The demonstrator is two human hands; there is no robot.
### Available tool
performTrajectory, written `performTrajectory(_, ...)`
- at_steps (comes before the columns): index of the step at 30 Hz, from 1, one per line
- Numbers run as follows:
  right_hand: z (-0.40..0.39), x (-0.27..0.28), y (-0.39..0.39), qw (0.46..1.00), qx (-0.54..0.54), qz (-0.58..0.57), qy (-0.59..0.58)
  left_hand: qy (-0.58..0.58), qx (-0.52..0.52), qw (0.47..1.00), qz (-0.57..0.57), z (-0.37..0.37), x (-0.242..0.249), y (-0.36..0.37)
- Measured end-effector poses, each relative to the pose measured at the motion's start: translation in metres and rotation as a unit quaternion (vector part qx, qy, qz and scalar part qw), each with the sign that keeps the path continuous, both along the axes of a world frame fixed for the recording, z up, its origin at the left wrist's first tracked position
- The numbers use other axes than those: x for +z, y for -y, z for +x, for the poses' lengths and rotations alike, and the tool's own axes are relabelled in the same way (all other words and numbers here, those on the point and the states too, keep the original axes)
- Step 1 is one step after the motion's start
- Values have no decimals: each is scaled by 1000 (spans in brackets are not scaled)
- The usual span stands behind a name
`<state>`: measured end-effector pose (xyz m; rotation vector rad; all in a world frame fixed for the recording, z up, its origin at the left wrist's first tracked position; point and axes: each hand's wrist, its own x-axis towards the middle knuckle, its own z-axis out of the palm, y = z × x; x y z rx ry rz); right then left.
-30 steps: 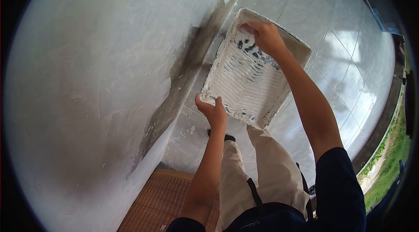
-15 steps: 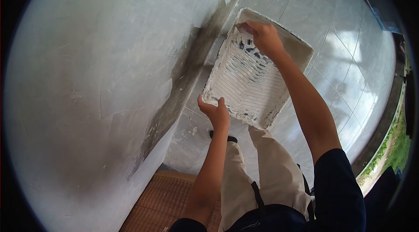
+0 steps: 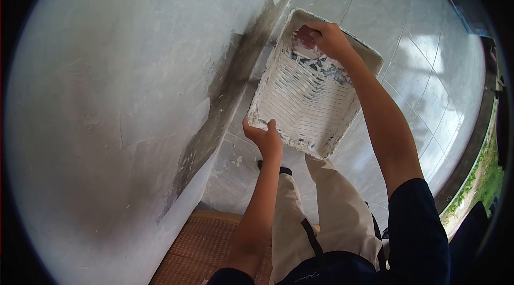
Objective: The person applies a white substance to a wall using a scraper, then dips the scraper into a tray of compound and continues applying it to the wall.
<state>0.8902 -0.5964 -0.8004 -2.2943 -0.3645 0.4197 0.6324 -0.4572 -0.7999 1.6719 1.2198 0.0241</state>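
Observation:
A paint tray (image 3: 321, 108) with a ribbed slope, crusted with white paint or filler, is held out in front of me. My left hand (image 3: 265, 137) is closed on its near left corner, the thumb over the rim. Inside the far end, my right hand (image 3: 329, 41) grips a flat reddish-brown scraper (image 3: 305, 38) with white paste along its lower edge. The scraper rests against the top of the ribbed slope, where dark patches show through the white. My right fingers partly cover it.
A grey-white wall (image 3: 118, 81) with a dark damp-looking strip (image 3: 235, 70) along its base stands on the left. Grey floor tiles (image 3: 412, 65) lie beyond the tray. A woven brown seat (image 3: 195, 245) is at the lower left, near my legs (image 3: 337, 194).
My right hand has shifted slightly right and down inside the tray. More of the scraper's flat face now shows. My left hand and the tray have barely moved.

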Motion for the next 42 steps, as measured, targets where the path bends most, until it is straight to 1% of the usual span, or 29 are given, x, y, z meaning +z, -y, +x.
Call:
performTrajectory(5,-2,-26,5,1000,-11,4,15,7,-7,1000,10,-1,1,2)
performTrajectory(7,-2,-28,2,999,-32,4,-23,14,8,1000,1,-1,0,3)
performTrajectory(10,-4,-29,-4,998,-25,-20,-52,25,17,999,-16,-2,-2,2)
performTrajectory(14,-12,-22,-7,998,-26,-21,-59,34,25,999,-24,-3,-3,3)
performTrajectory(16,-21,-30,-5,996,10,18,-88,34,33,999,-16,-1,0,4)
performTrajectory(18,-39,-31,-3,997,45,18,-52,36,32,999,-16,0,-1,5)
performTrajectory(20,-45,-27,2,998,41,19,-50,34,32,999,-13,-2,-3,4)
performTrajectory(22,-42,-8,13,992,-106,69,-3,30,24,999,-20,-2,-1,4)
performTrajectory(23,-37,-6,18,986,-144,60,63,30,23,999,-20,-2,1,5)
performTrajectory(24,-35,-7,24,986,-144,59,64,30,34,999,-27,-2,2,6)
performTrajectory(26,-32,-11,34,977,-130,5,171,32,45,998,-35,-1,3,8)
performTrajectory(27,-33,-12,35,976,-130,5,173,38,49,997,-40,-1,3,8)
performTrajectory(29,-37,-16,37,970,-98,13,222,44,53,997,-44,-1,2,10)
performTrajectory(31,-40,-15,36,971,-98,16,215,28,32,999,-18,-3,-2,10)
performTrajectory(39,-30,-18,33,977,-84,9,196,33,10,999,5,-6,-8,10)
performTrajectory(42,-23,-16,30,983,-81,20,166,35,11,999,10,-6,-10,11)
